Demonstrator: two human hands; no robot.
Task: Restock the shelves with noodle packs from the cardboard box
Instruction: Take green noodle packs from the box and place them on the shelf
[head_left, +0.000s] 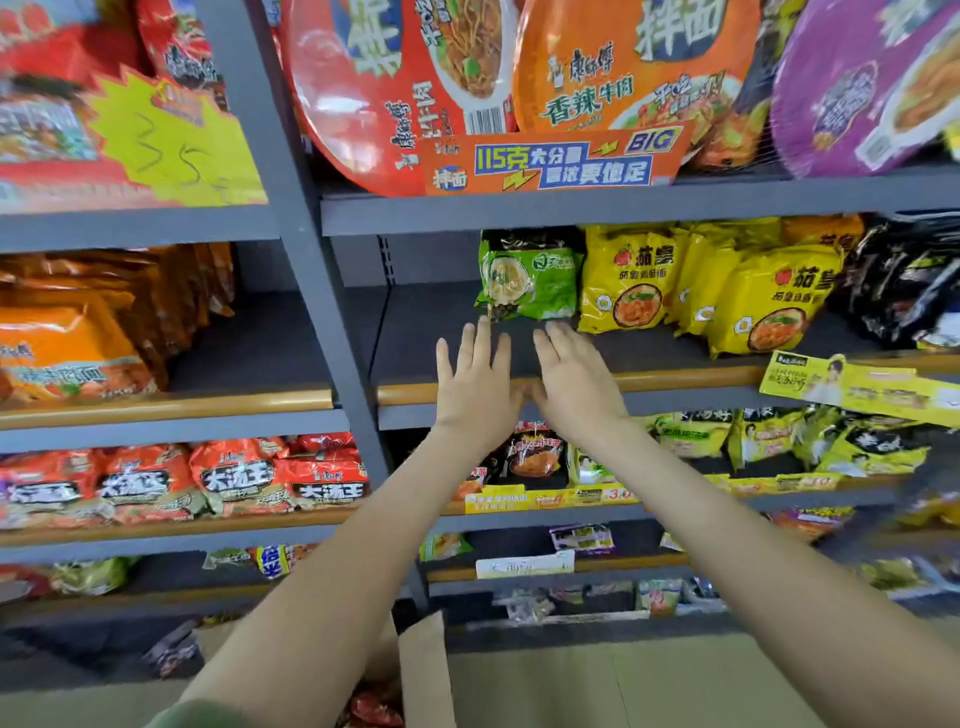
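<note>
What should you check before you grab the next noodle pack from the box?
1. Hands free: left hand and right hand are open and hold nothing. Ok.
2. Room on the shelf: bare space left of the green pack. Ok.
3. Green pack standing up at the back: ok.
4. Cardboard box close by: it sits just below the shelves. Ok.
5. Packs inside the box: red wrapping shows; how many, cannot tell.

An orange shelf sign (553, 161) reads "115克" and "BIG"; yellow noodle packs (631, 283) say "茄皇".
</note>
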